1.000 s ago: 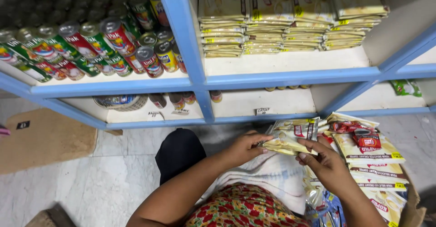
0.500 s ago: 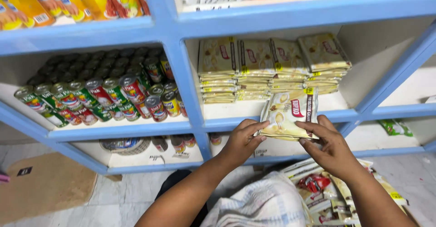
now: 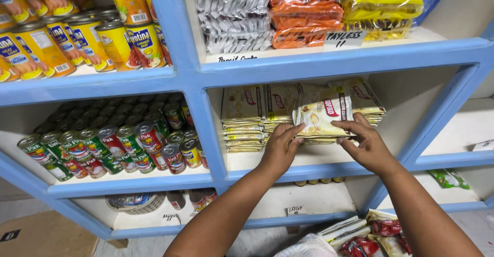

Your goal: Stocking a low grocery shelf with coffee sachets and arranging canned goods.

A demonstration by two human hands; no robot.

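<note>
A small bundle of flat cream-coloured sachets [image 3: 323, 115] with red and yellow print is held between my left hand [image 3: 281, 146] and my right hand [image 3: 364, 144]. Each hand grips one end. The bundle is at the mouth of a blue shelf compartment [image 3: 309, 167], just in front of several stacks of the same sachets [image 3: 247, 114] standing on that shelf. My forearms reach up from the bottom of the view.
Left compartment holds rows of small red and green cans [image 3: 118, 144]. Above are yellow cans [image 3: 77, 36] and stacked silver, orange and yellow noodle packs [image 3: 309, 15]. More sachets and red packets [image 3: 360, 239] lie low at the bottom right. A small basket [image 3: 135, 201] sits on the lowest shelf.
Both hands lifted the sachet bundle from lap level up to the shelf and moved it in against the stacks. The view tilted upward, revealing the higher shelves.
</note>
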